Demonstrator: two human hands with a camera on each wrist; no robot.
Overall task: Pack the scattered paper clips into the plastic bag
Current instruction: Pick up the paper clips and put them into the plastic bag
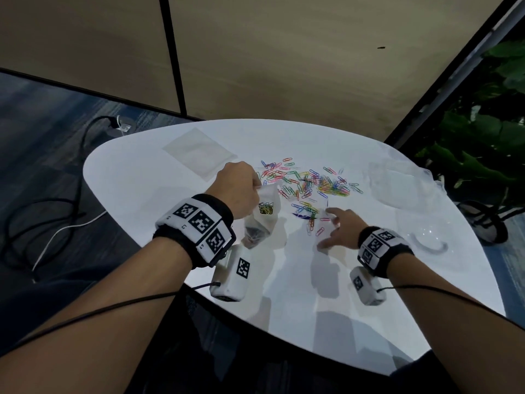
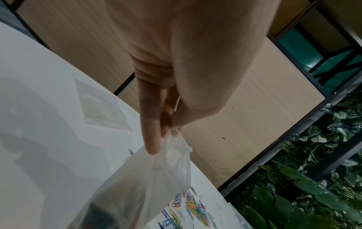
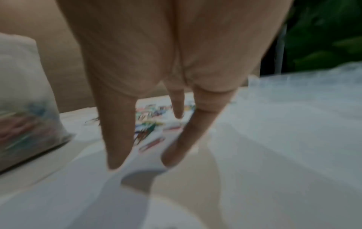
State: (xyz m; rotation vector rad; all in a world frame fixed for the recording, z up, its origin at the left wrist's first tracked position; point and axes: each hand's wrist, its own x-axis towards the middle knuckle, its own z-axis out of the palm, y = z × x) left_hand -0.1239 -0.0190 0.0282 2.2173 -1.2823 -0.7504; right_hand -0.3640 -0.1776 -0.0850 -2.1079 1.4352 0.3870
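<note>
Left grip (image 1: 237, 189) is pinching the plastic bag (image 1: 262, 220) by its top, centre frame.
Right grip (image 1: 339, 228), fingers spread, is hovering over the nearest paper clips (image 1: 309, 183); gathering several per pinch seems wisest.

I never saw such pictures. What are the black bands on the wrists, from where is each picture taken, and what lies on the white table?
There is no machine: a person works with two bare hands. The black wristbands carry small white box cameras. One picture comes from a head camera looking down; the other two look along each hand. On the white rounded table lie scattered coloured paper clips, a flat clear plastic pouch and crumpled clear plastic. The left hand pinches the top of a small clear plastic bag holding clips. The right hand is open and empty.
</note>
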